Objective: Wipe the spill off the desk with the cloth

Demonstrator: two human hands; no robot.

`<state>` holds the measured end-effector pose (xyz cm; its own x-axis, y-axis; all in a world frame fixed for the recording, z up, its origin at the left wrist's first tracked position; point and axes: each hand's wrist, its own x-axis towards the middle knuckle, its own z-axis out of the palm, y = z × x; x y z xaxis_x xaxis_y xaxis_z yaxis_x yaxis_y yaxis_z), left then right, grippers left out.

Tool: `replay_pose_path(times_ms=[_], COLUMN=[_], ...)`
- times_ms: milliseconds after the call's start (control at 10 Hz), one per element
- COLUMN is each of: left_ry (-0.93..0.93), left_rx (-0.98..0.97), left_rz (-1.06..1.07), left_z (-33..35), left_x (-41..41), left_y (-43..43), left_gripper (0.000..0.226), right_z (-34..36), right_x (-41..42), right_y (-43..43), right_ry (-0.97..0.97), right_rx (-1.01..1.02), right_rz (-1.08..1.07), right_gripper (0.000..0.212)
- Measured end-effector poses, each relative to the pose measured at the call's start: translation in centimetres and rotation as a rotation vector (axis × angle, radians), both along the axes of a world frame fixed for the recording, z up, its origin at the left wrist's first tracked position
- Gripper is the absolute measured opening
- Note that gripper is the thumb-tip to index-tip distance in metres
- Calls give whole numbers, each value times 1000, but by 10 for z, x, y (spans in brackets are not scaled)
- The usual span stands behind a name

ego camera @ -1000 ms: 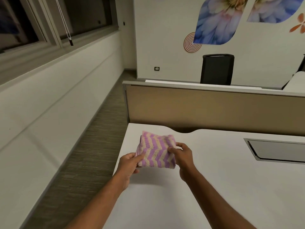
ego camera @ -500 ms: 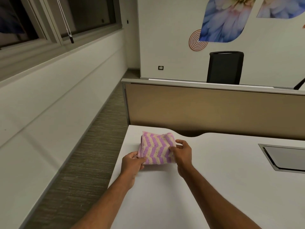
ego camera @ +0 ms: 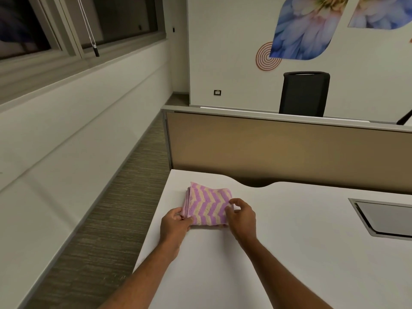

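A folded cloth (ego camera: 207,202) with purple and cream zigzag stripes lies flat on the white desk (ego camera: 289,253), near its far left corner. My left hand (ego camera: 175,226) pinches the cloth's near left corner. My right hand (ego camera: 242,217) rests at the cloth's near right edge, thumb and fingers on the fabric. I see no spill on the desk surface.
A beige partition panel (ego camera: 278,150) stands along the desk's far edge. A grey cable hatch (ego camera: 388,217) is set into the desk at the right. The desk's left edge drops to a carpeted aisle (ego camera: 100,230). A black chair (ego camera: 304,94) stands beyond the partition.
The cloth has come down from a slight lift and now lies flat on the desk. Both hands stay at its near corners; the camera shifted a little.
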<state>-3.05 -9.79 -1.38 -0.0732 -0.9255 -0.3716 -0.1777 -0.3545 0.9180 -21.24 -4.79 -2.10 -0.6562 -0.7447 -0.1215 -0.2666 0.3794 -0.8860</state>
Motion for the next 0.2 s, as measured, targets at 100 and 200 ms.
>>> replay_pose_path(times_ms=[100,200], left_ry=[-114,-245], left_rx=[-101,-231], left_rz=[36,79], left_z=[5,19], left_x=[2,5], left_y=[2,22], left_gripper=[65,70], right_z=[7,16], right_x=[0,0], right_y=[8,25], right_ry=[84,263], right_rx=[-37,-39], right_rz=[48,23], right_gripper=[38,43])
